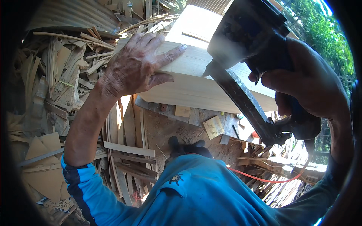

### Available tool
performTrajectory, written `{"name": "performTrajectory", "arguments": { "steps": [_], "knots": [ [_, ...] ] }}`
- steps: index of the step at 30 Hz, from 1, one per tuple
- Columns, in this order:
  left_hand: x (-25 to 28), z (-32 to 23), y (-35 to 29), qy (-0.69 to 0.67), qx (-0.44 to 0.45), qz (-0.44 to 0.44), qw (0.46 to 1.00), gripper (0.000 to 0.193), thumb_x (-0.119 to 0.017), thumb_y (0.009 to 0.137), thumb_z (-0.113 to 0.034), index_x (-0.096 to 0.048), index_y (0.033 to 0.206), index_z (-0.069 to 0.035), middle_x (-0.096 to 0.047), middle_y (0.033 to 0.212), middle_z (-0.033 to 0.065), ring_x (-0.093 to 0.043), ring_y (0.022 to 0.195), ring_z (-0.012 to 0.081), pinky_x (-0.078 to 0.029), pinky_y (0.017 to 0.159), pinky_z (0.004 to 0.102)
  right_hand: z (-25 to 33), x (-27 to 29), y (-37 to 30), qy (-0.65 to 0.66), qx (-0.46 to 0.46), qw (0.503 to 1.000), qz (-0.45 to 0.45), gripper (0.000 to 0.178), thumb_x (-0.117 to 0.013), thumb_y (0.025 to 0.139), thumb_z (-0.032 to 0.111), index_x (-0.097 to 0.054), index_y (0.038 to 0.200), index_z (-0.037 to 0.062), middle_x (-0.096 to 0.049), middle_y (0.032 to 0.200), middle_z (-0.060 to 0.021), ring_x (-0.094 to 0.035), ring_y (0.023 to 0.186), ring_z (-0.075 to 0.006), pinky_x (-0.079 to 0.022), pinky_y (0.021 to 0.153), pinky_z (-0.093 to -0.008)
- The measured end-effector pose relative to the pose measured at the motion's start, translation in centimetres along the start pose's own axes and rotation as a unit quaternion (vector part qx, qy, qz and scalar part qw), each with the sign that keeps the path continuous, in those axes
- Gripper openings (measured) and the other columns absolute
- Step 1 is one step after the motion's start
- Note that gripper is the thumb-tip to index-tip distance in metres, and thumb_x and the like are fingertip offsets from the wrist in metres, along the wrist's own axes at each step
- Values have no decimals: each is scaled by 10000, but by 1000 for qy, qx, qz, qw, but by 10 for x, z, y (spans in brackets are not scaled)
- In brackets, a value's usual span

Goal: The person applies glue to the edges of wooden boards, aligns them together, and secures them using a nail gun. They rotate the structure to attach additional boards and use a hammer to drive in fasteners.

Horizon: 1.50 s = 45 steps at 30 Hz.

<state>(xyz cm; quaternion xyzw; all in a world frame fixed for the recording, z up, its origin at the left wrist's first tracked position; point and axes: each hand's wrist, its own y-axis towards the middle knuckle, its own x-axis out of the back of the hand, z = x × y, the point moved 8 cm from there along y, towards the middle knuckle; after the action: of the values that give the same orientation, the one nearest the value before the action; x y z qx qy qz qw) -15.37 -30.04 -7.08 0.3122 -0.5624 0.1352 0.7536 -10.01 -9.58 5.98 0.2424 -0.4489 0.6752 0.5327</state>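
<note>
My right hand (305, 81) grips a black pneumatic nail gun (247, 35), one finger at its trigger. The gun's nose meets or hovers just over the upper edge of a pale wooden box-like piece (196, 88); I cannot tell whether it touches. Its long magazine (241, 101) slants down across the near face of the wood. My left hand (137, 62) lies with fingers spread over the left corner of that piece, thumb on the near side. A thin wooden strip (196, 36) rests on the bright top.
A red-orange air hose (271, 181) curves from the gun toward my body. Under the wood is a work surface (194, 119) with small blocks (213, 127). Scrap wood (56, 86) is heaped at left, and more strips (132, 148) lie below. Corrugated sheet (75, 15) stands behind.
</note>
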Motion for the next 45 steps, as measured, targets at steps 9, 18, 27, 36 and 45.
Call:
{"name": "performTrajectory", "arguments": {
  "steps": [9, 18, 27, 36, 45],
  "knots": [
    [4, -3, -1, -15, -6, 4, 1000, 716, -593, 859, -583, -457, 1488, -272, -518, 1358, 230, -520, 1242, 386, -373, 1102, 529, 4, -8, -9, -42, -28, 999, -13, 393, -644, 811, 55, -516, 1151, -94, -689, 900, -149, -618, 473, -169, -521, 427, -300],
    [4, -10, -4, 20, -24, -36, 999, 713, -615, 851, -570, -474, 1478, -262, -547, 1313, 212, -535, 1207, 373, -400, 1071, 515, 6, -13, -20, 7, -112, 993, -34, 373, -653, 826, 49, -516, 1146, -84, -691, 878, -151, -620, 489, -175, -533, 457, -312],
    [2, -9, 1, 29, -2, 20, 999, 758, -601, 854, -599, -419, 1511, -268, -511, 1377, 226, -493, 1282, 369, -328, 1146, 539, -11, -1, -36, -20, 5, 1000, 3, 347, -671, 920, 147, -540, 1201, -10, -697, 949, -119, -735, 696, -206, -579, 569, -320],
    [7, -28, -6, -55, 28, 37, 997, 769, -574, 858, -639, -486, 1460, -170, -513, 1375, 241, -494, 1288, 375, -347, 1119, 533, -69, 45, -73, 44, 40, 989, -137, 271, -628, 891, 80, -532, 1130, -5, -588, 853, -64, -662, 560, -173, -526, 479, -291],
    [31, 18, -63, -48, 144, 199, 968, 887, -764, 764, -349, -375, 1495, -32, -450, 1453, 206, -402, 1385, 348, -288, 1181, 508, -98, 25, -76, 101, 41, 993, -40, 296, -604, 898, 78, -502, 1159, -20, -588, 829, -76, -617, 537, -160, -520, 494, -306]
  ]
}}
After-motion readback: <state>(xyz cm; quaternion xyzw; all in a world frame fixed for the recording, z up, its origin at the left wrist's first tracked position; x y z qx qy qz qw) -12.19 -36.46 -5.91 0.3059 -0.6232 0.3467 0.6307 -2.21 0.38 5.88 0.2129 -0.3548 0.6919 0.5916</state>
